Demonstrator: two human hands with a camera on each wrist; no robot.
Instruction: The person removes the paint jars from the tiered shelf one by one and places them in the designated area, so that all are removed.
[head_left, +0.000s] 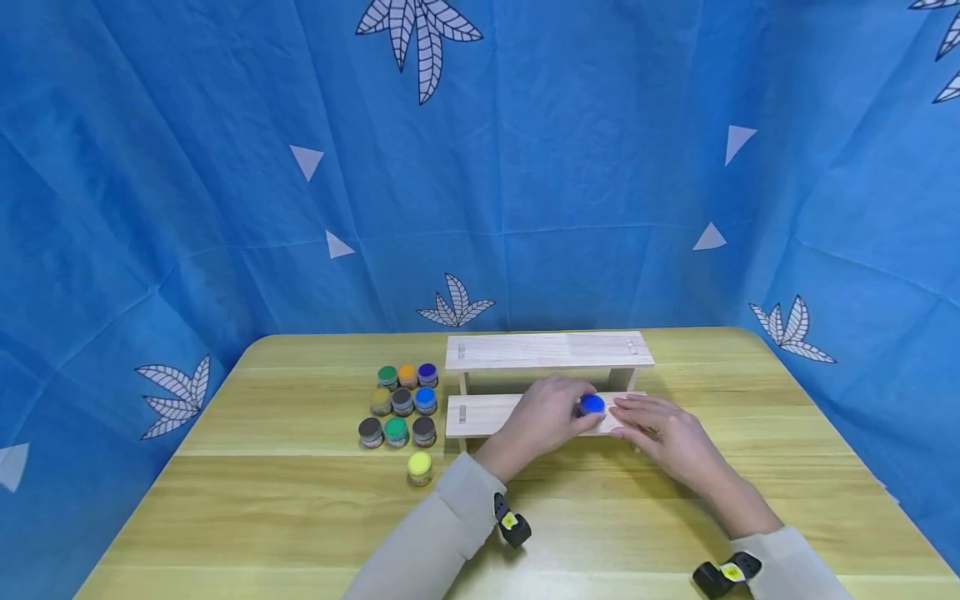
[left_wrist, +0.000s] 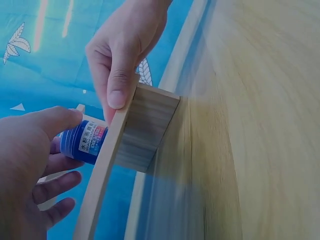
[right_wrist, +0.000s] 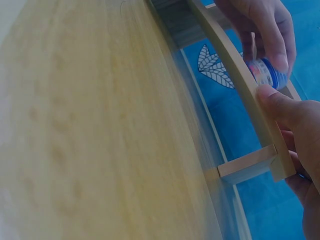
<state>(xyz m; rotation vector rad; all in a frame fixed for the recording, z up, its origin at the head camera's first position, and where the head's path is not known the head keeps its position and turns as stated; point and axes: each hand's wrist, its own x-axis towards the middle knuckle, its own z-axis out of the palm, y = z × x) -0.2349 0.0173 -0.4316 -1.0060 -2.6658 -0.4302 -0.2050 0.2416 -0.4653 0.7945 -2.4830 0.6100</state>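
My left hand (head_left: 546, 410) grips a blue paint jar (head_left: 592, 404) between thumb and fingers. In the left wrist view the jar (left_wrist: 89, 141) has a white printed label, and its base meets the top of the lower wooden shelf board (head_left: 487, 414). To the right of the jar, my right hand (head_left: 663, 429) rests on the same board. Its fingers lie fairly straight over the top, and its thumb touches the front edge, as the right wrist view also shows around the board (right_wrist: 245, 85). The right fingertips are close to the jar.
An upper shelf board (head_left: 547, 350) stands behind the lower one. Left of the rack, several paint jars stand in rows, including a green jar (head_left: 396, 431) and an orange jar (head_left: 407, 375). A yellow jar (head_left: 420, 467) stands nearer me. Blue cloth (head_left: 600, 167) hangs behind the wooden table (head_left: 285, 500).
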